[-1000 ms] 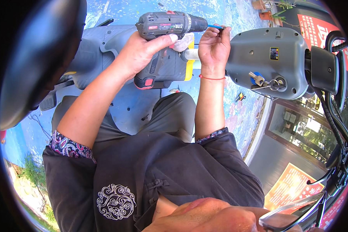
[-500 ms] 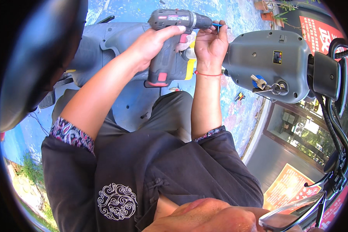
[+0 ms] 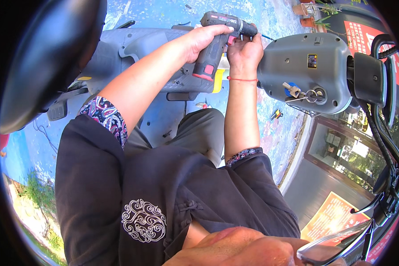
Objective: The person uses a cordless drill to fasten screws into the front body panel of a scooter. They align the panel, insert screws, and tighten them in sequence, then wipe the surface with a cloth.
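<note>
My left hand [image 3: 197, 42] grips the handle of a dark grey cordless drill [image 3: 215, 53] with red accents, its thumb lying along the top of the body. My right hand [image 3: 244, 55], palm toward me and a red cord at the wrist, has its fingers curled up against the front of the drill at the chuck [image 3: 247, 29]. A thin blue bit [image 3: 266, 36] sticks out of the chuck. Its tip meets the upper left corner of a grey scooter panel [image 3: 292, 66], though actual contact is hard to tell. Keys [image 3: 299, 92] hang from the panel's lock.
The scooter's grey footboard [image 3: 159, 48] lies beyond my left arm, with the black seat [image 3: 53, 57] at far left. Handlebar parts and cables [image 3: 381, 115] stand at the right. Small tools [image 3: 276, 114] lie on the blue floor. Flowerpots [image 3: 307, 21] stand at the far right.
The drill and both hands have moved right toward the panel, bringing the bit to its corner. My right fingers have shifted from the bit back to the chuck.
</note>
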Available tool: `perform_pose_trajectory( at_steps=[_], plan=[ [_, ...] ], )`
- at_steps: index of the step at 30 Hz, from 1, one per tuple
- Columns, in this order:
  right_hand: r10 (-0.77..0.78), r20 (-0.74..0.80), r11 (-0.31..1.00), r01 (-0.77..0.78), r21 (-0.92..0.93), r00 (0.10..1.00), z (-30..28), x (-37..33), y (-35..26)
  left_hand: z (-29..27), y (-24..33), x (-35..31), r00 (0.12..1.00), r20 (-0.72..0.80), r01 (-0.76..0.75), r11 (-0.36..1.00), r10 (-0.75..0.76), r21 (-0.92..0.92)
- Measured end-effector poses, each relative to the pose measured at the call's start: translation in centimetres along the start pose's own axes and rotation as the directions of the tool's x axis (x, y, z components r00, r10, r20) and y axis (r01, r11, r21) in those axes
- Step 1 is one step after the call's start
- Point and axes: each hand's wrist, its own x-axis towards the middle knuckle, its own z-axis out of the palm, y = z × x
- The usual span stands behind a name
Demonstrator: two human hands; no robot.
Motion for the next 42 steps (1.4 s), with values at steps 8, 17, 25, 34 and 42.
perform_pose_trajectory(
  at_steps=[8,17,25,34,42],
  plan=[
    [0.003,-0.08,1.0,-0.005,-0.018,0.997,0.3,0.2,-0.2,0.4,0.2,1.2,1.0,0.028,-0.011,0.999,0.011,0.03],
    [0.127,-0.031,0.98,-0.13,-0.152,0.991,-0.7,0.3,-0.8,-0.2,0.5,2.8,0.995,0.097,0.009,1.0,-0.011,0.026],
    [0.107,0.041,0.893,-0.078,-0.443,0.993,-1.9,-6.7,-1.6,-0.8,0.6,2.8,0.987,0.151,0.059,0.998,-0.061,0.013],
    [0.091,-0.036,0.778,-0.093,-0.621,0.995,-5.9,-12.8,-3.5,-1.3,-0.1,3.6,0.99,0.139,0.017,1.0,-0.019,0.014],
    [0.063,-0.041,0.783,-0.075,-0.617,0.997,-6.2,-12.9,-4.0,-1.6,0.1,3.8,0.984,0.176,0.025,1.0,-0.027,0.018]
  ],
)
